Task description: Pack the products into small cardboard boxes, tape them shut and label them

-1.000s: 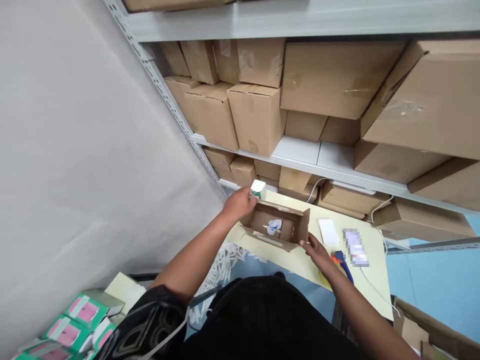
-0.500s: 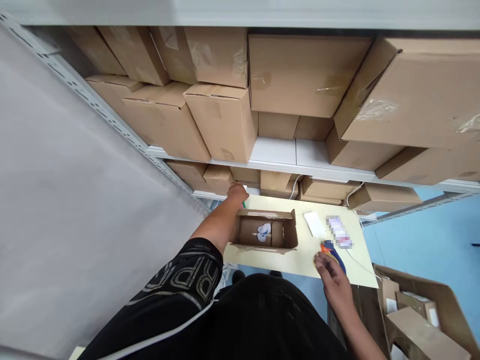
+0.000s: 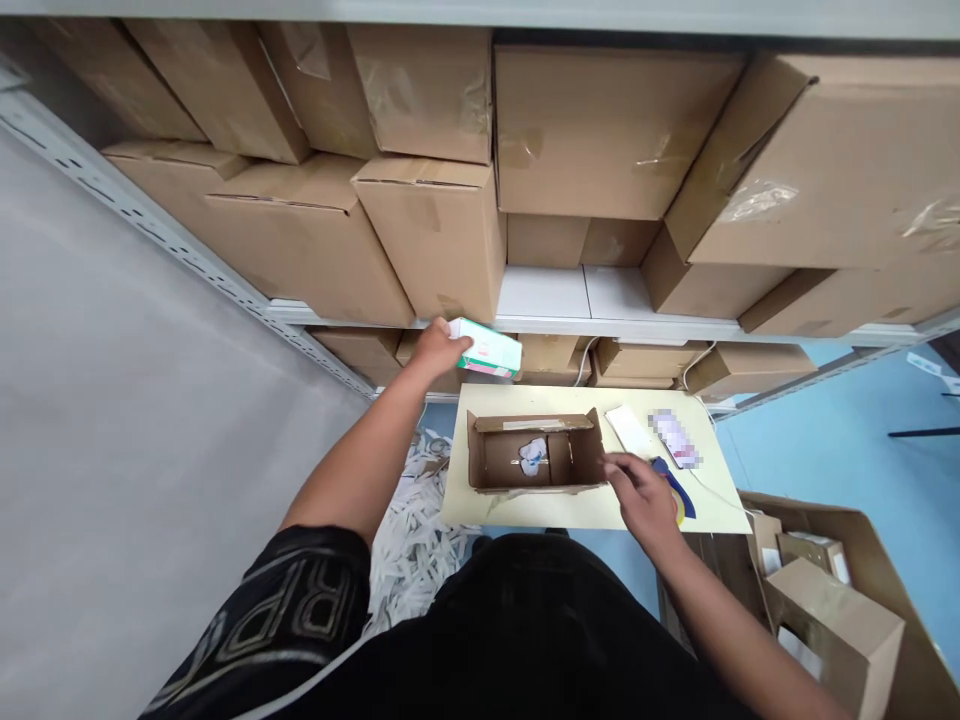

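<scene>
My left hand [image 3: 439, 350] is closed on the left end of a small white and green box [image 3: 487, 350], raised level with the lower shelf edge. An open cardboard box [image 3: 486, 462] stands on the pale yellow table, with a crumpled white and blue piece [image 3: 532, 457] inside it. My right hand [image 3: 646, 497] is at that carton's right end, fingers loosely bent and thumb a little apart, nothing seen between them. Whether its fingertips touch the carton I cannot tell. A blue tape dispenser [image 3: 681, 488] with a yellow roll lies just beyond it, partly covered by the hand.
On the table [image 3: 480, 400] lie a white pad [image 3: 628, 430] and a blurred-out phone-like item [image 3: 675, 438] with a cable. Shelves [image 3: 555, 290] full of cardboard boxes rise ahead. White paper strips [image 3: 412, 530] cover the floor at left. A large carton [image 3: 862, 540] holding boxes stands at right.
My left hand has lifted the white and green box up from behind the table's left end. My right hand has moved left from the tape dispenser to the open carton's end.
</scene>
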